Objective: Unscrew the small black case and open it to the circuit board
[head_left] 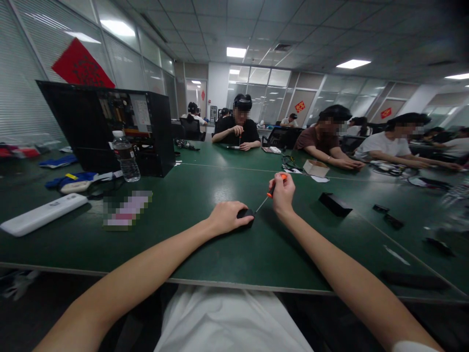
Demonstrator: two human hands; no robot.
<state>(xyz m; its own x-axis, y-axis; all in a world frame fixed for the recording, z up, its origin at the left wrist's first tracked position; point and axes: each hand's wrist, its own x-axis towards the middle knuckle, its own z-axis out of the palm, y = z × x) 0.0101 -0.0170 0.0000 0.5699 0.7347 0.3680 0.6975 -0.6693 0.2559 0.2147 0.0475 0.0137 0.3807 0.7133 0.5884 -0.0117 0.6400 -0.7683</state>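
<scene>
A person's left hand (227,217) presses a small black device (246,215) onto the green table (190,195) while the right hand (281,193) grips an orange-handled screwdriver (270,193), tip at the device.

open-plan office workroom — glass partitions (264,78), ceiling panels (352,63), shared green tables (205,195).

No legible text found: the red diamond paper (81,66) on the window carries dark characters, too blurred to read; water bottle (125,156) label likewise unreadable
</scene>
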